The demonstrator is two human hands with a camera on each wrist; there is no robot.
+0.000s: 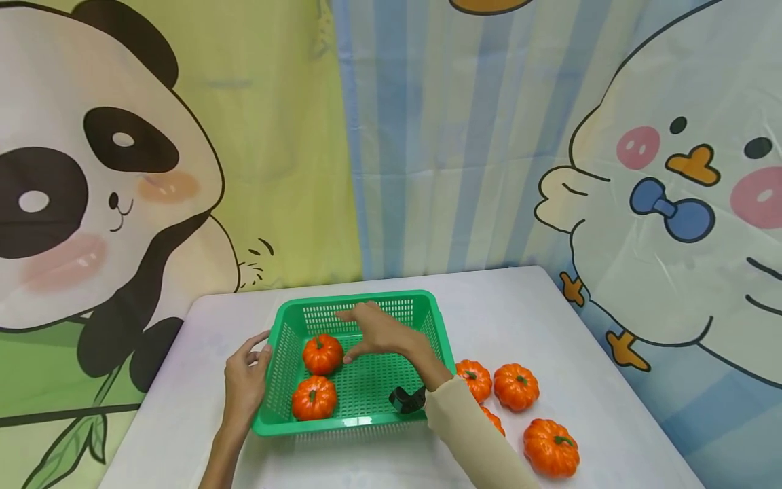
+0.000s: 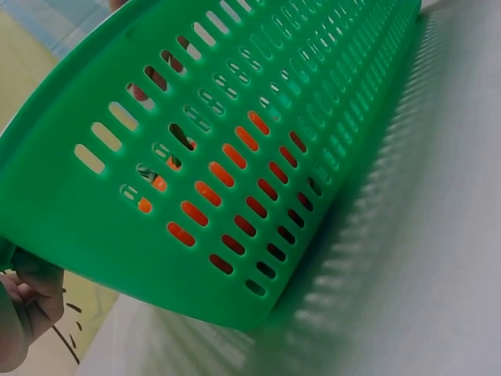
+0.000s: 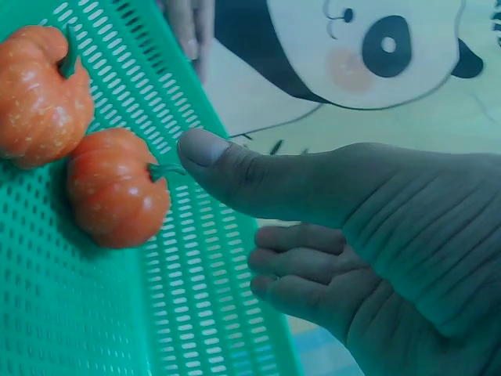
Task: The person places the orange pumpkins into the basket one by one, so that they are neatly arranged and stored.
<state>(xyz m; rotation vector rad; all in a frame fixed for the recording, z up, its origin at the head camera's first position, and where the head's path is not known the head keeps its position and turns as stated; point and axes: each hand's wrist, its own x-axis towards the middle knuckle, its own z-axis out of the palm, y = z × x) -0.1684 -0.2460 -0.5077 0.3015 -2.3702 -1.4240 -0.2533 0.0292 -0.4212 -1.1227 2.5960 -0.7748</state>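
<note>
Two pumpkins in basket, near left edge; four others on bench, beyond basket's right edge. Right grip over basket, thumb and fingers wide apart, empty; left grip at left rim, fingers bent, hold cannot be told.

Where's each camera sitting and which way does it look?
Head: on the head, looking forward and down at the green basket; left hand and right hand show.
Left wrist: on that wrist, facing the basket's outside wall; part of the left hand shows.
Right wrist: on that wrist, looking into the basket; the right hand shows, and part of the left beyond the rim.
Head and right wrist both see the panda and the basket's two pumpkins.
</note>
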